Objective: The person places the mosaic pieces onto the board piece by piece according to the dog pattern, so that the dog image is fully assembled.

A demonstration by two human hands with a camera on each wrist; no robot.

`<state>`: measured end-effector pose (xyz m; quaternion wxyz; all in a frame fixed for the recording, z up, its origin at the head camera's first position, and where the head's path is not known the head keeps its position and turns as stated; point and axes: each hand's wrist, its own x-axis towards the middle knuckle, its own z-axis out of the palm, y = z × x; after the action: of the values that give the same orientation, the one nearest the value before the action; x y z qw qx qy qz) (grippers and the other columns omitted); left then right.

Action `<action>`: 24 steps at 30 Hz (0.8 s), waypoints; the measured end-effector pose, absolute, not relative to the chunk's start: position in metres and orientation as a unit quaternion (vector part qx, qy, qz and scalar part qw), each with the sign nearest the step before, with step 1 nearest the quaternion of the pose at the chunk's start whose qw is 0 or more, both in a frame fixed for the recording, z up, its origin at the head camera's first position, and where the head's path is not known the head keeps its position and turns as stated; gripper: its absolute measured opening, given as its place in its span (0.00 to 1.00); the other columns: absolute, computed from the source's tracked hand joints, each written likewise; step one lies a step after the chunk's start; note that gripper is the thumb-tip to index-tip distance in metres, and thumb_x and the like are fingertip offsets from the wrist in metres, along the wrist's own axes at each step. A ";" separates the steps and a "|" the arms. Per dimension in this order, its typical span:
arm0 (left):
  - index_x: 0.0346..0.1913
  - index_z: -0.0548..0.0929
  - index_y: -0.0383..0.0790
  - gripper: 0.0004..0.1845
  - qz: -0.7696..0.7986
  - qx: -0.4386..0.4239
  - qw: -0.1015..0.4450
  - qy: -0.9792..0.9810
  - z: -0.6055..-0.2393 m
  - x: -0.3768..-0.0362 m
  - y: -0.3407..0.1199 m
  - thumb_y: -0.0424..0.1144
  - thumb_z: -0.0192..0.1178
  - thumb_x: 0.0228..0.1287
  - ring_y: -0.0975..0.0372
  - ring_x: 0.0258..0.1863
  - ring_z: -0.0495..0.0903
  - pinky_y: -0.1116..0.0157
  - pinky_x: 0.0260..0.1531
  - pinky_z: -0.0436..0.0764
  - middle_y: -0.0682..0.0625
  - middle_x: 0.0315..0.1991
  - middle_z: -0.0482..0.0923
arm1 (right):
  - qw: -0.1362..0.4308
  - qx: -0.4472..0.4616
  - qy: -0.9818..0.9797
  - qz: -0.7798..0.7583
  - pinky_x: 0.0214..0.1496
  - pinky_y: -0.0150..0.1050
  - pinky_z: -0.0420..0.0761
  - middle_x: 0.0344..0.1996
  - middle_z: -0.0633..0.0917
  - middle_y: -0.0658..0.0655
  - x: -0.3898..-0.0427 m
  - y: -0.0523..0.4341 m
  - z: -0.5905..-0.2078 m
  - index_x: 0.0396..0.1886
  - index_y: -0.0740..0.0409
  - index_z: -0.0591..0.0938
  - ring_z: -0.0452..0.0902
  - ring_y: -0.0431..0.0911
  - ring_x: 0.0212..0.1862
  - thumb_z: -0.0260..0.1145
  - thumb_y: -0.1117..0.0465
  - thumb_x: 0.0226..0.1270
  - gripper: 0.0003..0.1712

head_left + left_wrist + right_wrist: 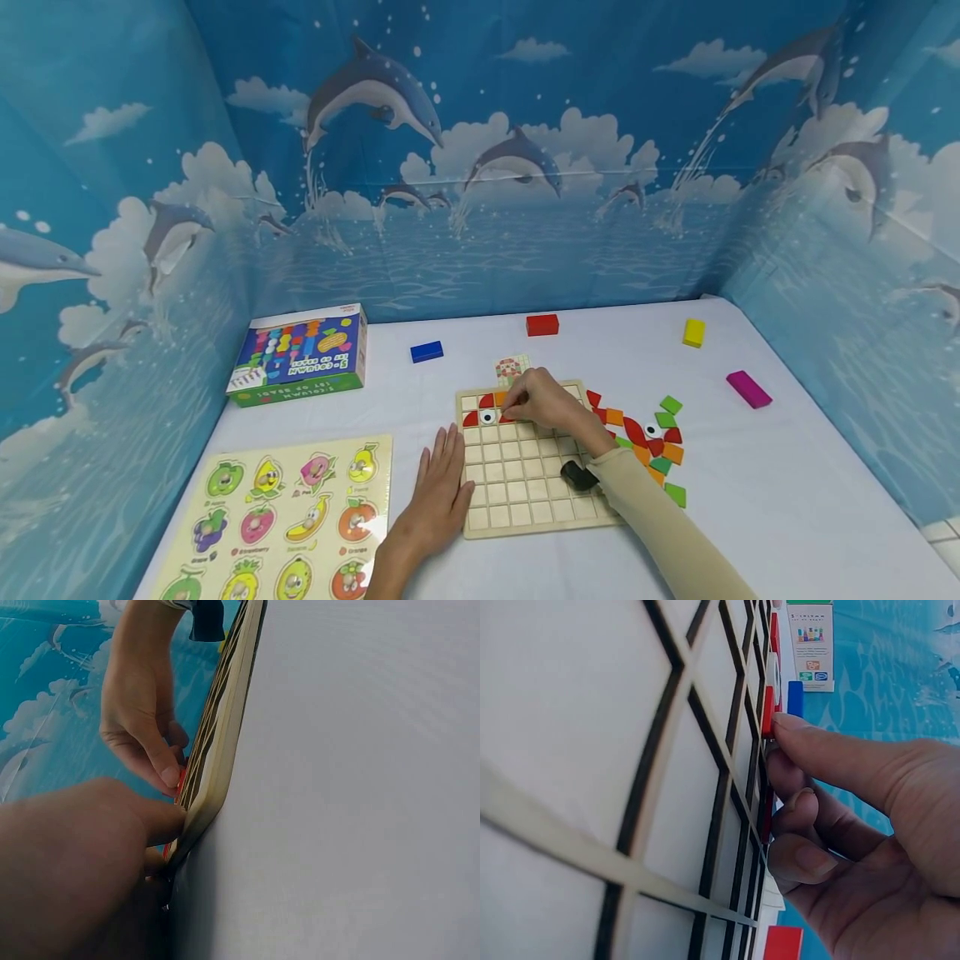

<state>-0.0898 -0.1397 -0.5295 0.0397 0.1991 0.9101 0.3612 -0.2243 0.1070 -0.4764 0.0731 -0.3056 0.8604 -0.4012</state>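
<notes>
A wooden grid board [495, 523] lies on the table. Red tiles [470, 419], an orange tile [501, 398] and a round eye tile [487, 417] fill some squares in its upper left corner. There my right hand [551, 406] pinches a red tile [768, 712] at the grid, its thumb against the tile's edge; the fingers partly hide it in the head view. My left hand [435, 496] rests with extended fingers along the board's left edge. Just behind the board lies a small pattern card [512, 368], partly covered by the right hand.
Loose green, orange and red tiles [672, 454] lie scattered right of the board, with another eye tile [651, 430]. A fruit puzzle board [292, 458] and a bead box [300, 354] are at left. Blue [427, 352], red [542, 325], yellow [693, 333] and magenta [748, 389] blocks stand farther back.
</notes>
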 end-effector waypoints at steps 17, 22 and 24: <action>0.87 0.47 0.32 0.39 0.333 0.187 0.037 0.923 -0.536 -0.092 -0.140 0.42 0.51 0.86 0.49 0.88 0.35 0.74 0.76 0.17 0.42 0.89 0.38 | 0.076 -0.319 0.854 -0.403 0.34 0.32 0.84 0.32 0.92 0.54 -0.226 0.108 -0.475 0.33 0.62 0.95 0.82 0.37 0.31 0.78 0.73 0.65 0.04; 0.87 0.48 0.31 0.39 0.336 0.191 0.030 0.922 -0.535 -0.091 -0.139 0.42 0.52 0.86 0.47 0.88 0.36 0.73 0.76 0.17 0.41 0.89 0.40 | 0.058 -0.331 0.844 -0.418 0.35 0.34 0.83 0.35 0.93 0.55 -0.226 0.116 -0.470 0.37 0.63 0.95 0.83 0.41 0.32 0.77 0.71 0.68 0.03; 0.87 0.48 0.30 0.39 0.343 0.195 0.029 0.918 -0.535 -0.091 -0.139 0.42 0.51 0.86 0.45 0.88 0.37 0.73 0.76 0.17 0.39 0.89 0.40 | 0.052 -0.328 0.842 -0.425 0.35 0.35 0.84 0.37 0.93 0.56 -0.226 0.124 -0.465 0.40 0.64 0.94 0.83 0.42 0.34 0.76 0.71 0.68 0.03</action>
<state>-0.0910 -0.1393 -0.5349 0.0289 0.1950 0.9184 0.3430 -0.2262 0.1237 -0.4647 0.0516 -0.3279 0.8420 -0.4253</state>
